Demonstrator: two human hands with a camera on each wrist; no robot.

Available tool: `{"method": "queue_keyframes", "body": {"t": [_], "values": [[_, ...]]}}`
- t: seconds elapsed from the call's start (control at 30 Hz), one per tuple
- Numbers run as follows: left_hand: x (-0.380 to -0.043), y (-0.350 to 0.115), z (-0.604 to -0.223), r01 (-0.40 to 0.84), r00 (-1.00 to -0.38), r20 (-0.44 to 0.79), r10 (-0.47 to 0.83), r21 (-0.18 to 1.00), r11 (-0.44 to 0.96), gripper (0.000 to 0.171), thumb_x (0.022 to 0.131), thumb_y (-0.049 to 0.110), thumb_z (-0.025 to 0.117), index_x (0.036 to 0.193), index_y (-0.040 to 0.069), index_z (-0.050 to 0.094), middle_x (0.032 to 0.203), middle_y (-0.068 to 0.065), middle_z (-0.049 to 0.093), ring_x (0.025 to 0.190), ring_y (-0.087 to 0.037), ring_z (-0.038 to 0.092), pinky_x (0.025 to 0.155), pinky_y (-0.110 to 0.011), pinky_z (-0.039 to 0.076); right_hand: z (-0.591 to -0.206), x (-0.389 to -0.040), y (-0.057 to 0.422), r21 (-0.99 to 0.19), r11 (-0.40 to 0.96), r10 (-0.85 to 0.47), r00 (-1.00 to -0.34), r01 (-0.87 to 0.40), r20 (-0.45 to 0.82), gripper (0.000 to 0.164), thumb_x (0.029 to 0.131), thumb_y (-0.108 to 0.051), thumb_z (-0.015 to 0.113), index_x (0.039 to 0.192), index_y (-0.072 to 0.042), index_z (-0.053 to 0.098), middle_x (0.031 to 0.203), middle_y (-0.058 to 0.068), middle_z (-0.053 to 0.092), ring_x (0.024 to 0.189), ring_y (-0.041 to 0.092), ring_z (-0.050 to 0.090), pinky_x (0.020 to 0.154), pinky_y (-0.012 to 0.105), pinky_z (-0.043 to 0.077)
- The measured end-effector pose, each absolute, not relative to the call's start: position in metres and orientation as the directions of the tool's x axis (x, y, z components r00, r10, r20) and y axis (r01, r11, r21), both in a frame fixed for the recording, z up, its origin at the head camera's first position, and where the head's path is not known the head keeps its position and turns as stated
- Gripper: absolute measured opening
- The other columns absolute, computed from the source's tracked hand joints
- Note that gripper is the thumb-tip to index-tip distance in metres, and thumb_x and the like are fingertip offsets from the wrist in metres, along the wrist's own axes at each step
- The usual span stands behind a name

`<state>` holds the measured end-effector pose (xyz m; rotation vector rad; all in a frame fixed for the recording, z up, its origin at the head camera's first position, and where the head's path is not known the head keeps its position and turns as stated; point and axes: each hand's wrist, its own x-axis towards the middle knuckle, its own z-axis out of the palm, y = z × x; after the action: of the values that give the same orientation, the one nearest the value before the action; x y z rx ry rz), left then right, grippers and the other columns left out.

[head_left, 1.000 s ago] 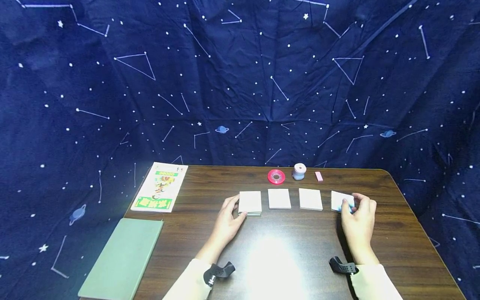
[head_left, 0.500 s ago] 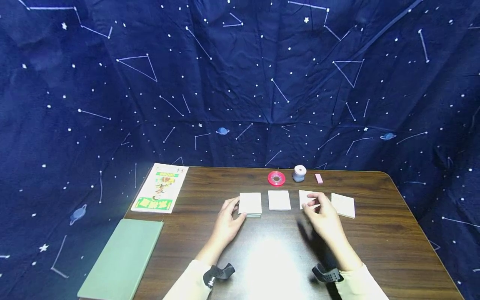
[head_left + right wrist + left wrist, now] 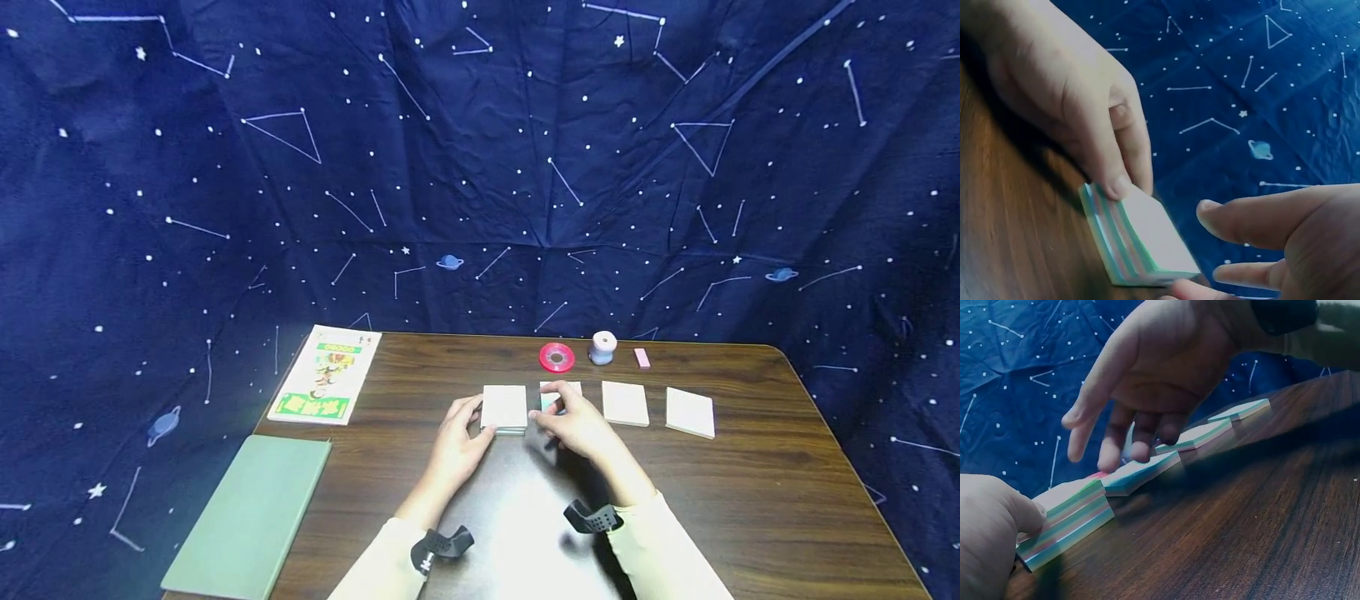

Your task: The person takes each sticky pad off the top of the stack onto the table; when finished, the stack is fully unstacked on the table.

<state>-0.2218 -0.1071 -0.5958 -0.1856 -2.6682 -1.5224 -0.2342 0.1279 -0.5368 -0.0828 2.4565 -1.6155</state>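
A thick stack of square note pads (image 3: 504, 406) with green and pink striped edges stands near the middle of the table. My left hand (image 3: 456, 437) pinches its left side, thumb at the near corner; the right wrist view shows the thumb (image 3: 1119, 187) on the stack. To the right of the stack hovers my right hand (image 3: 581, 427), fingers apart and holding nothing, partly covering a thinner pad (image 3: 547, 402). In the left wrist view, the right hand (image 3: 1154, 375) hangs above the row with fingers pointing down. Farther right lie two more white-topped pads, one (image 3: 625, 403) straight and one (image 3: 690, 412) slightly turned.
Behind the pads sit a red ring-shaped disc (image 3: 557, 357), a small white-and-blue cylinder (image 3: 602, 348) and a pink block (image 3: 642, 358). At the left lie a printed booklet (image 3: 326, 375) and a green notebook (image 3: 247, 517). A starry blue cloth (image 3: 480, 167) hangs behind the wooden table.
My right hand has let go of the rightmost pad and swept left past the third pad to the second, near the stack. The left hand has stayed on the stack.
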Motion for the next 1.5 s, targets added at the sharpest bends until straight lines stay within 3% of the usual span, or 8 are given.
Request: {"method": "queue_keyframes", "body": {"t": [0.1,0.27,0.4,0.53,0.7,0.97,1.33,1.5], "values": [[-0.221,-0.107,-0.595,0.139,-0.99,0.118,0.073,0.849,0.51,0.059,0.1,0.02,0.077,0.154,0.005,0.058,0.153,-0.01,0.059,0.136,-0.032,0.065,0.121,-0.048,0.055,-0.54,-0.236,0.116,-0.912,0.41,-0.145,-0.985,0.03,-0.098,0.054,0.098,-0.016,0.078,0.145,-0.001,0.057,0.086,0.005,0.068,0.063,0.017,0.064,0.05,0.026,0.054],[-0.22,-0.109,-0.593,0.181,-0.983,0.158,0.089,0.833,0.524,0.058,0.099,0.017,0.077,0.153,0.002,0.059,0.151,-0.013,0.06,0.135,-0.032,0.065,0.12,-0.047,0.056,-0.548,-0.236,0.1,-0.882,0.465,-0.009,-0.997,-0.071,0.076,0.047,0.097,-0.016,0.079,0.141,-0.007,0.065,0.093,0.008,0.075,0.064,0.01,0.063,0.056,0.024,0.05],[-0.22,-0.109,-0.591,0.173,-0.985,0.149,0.089,0.835,0.523,0.059,0.1,0.017,0.077,0.153,0.003,0.058,0.152,-0.012,0.06,0.136,-0.031,0.065,0.121,-0.046,0.056,-0.556,-0.237,0.094,-0.838,0.535,-0.011,-0.993,-0.104,0.117,0.052,0.095,-0.019,0.082,0.142,-0.005,0.064,0.1,0.011,0.075,0.079,0.016,0.065,0.072,0.031,0.055],[-0.22,-0.11,-0.591,0.175,-0.985,0.155,0.082,0.832,0.526,0.058,0.099,0.017,0.077,0.152,0.002,0.06,0.151,-0.012,0.06,0.136,-0.03,0.065,0.121,-0.045,0.055,-0.573,-0.241,0.092,-0.799,0.579,-0.042,-0.985,-0.159,0.166,0.057,0.091,-0.026,0.084,0.14,-0.004,0.065,0.099,0.008,0.072,0.088,0.02,0.067,0.077,0.035,0.057],[-0.221,-0.11,-0.593,0.203,-0.979,0.182,0.093,0.821,0.533,0.057,0.099,0.016,0.078,0.151,0.0,0.061,0.15,-0.013,0.061,0.135,-0.03,0.066,0.119,-0.044,0.057,-0.603,-0.251,0.092,-0.754,0.623,-0.036,-0.97,-0.209,0.239,0.062,0.088,-0.034,0.087,0.139,-0.007,0.065,0.093,-0.001,0.067,0.082,0.015,0.062,0.071,0.03,0.052],[-0.224,-0.109,-0.597,0.198,-0.98,0.179,0.088,0.817,0.542,0.059,0.097,0.015,0.08,0.151,0.001,0.061,0.15,-0.013,0.062,0.133,-0.031,0.067,0.118,-0.046,0.058,-0.602,-0.244,0.086,-0.667,0.691,-0.027,-0.932,-0.278,0.36,0.061,0.086,-0.03,0.089,0.134,0.0,0.067,0.088,0.005,0.064,0.073,0.018,0.057,0.06,0.037,0.049],[-0.226,-0.108,-0.6,0.207,-0.978,0.19,0.089,0.807,0.553,0.06,0.096,0.011,0.082,0.151,0.001,0.061,0.149,-0.013,0.062,0.133,-0.03,0.068,0.118,-0.043,0.058,-0.612,-0.248,0.087,-0.576,0.77,-0.043,-0.922,-0.276,0.384,0.064,0.087,-0.038,0.089,0.132,0.004,0.071,0.086,0.008,0.064,0.072,0.021,0.058,0.062,0.043,0.054],[-0.225,-0.106,-0.598,0.189,-0.982,0.172,0.082,0.806,0.56,0.059,0.095,0.012,0.082,0.15,0.002,0.062,0.149,-0.013,0.062,0.132,-0.031,0.068,0.118,-0.045,0.058,-0.591,-0.238,0.084,-0.602,0.757,-0.042,-0.938,-0.255,0.345,0.064,0.086,-0.03,0.091,0.134,0.006,0.07,0.085,0.008,0.062,0.069,0.018,0.053,0.059,0.039,0.049]]}}
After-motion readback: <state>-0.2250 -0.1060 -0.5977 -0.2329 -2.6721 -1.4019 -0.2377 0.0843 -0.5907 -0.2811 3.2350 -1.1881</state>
